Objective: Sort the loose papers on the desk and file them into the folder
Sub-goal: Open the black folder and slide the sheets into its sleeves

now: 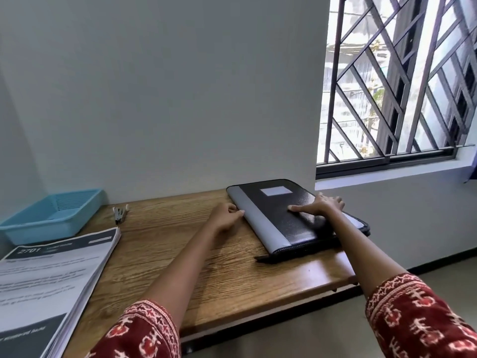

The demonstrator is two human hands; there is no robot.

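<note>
White printed papers (49, 277) sit stacked at the near left of the wooden counter (180, 254), squared up and untouched, probably waiting until the folder is open. Beyond them both hands work the closed black zip folder (278, 215) at the far right corner: the left hand (227, 215) curls against its grey spine, seemingly to steady it, while the right hand (322, 206) presses flat, fingers spread, on the cover. Bare wood between stack and folder gives room to swing the cover open, though the counter's right edge is close; a stapler (120, 214) and blue tray (51, 215) stand farther back left.
</note>
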